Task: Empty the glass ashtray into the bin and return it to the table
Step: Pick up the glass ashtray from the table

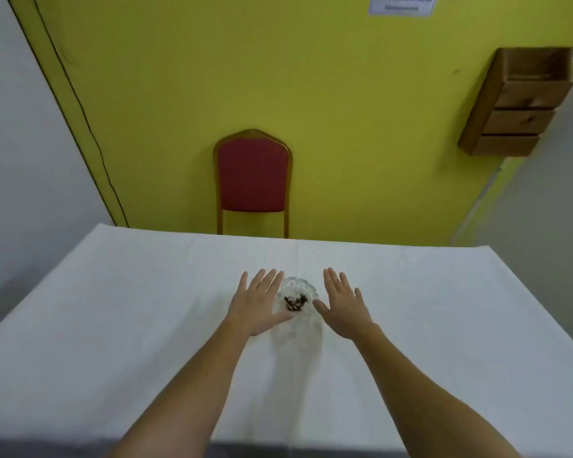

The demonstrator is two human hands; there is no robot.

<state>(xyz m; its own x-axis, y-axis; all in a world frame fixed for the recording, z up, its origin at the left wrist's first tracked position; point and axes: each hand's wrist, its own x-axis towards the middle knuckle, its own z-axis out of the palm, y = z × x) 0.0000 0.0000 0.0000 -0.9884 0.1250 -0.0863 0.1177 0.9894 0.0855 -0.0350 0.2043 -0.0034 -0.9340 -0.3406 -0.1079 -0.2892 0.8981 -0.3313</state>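
Observation:
A clear cut-glass ashtray (297, 294) with dark ash and butts in its middle sits near the centre of the table (113, 325), which is covered by a white cloth. My left hand (257, 302) is spread flat on the ashtray's left side, its thumb overlapping the near rim. My right hand (343, 304) is spread open just right of the ashtray, its thumb tip close to the rim. Neither hand holds anything. No bin is in view.
A red padded chair (252, 180) with a gold frame stands behind the table's far edge against a yellow wall. A wooden box with small drawers (516, 104) hangs on the wall at upper right. A white paper notice (401, 4) is at the top.

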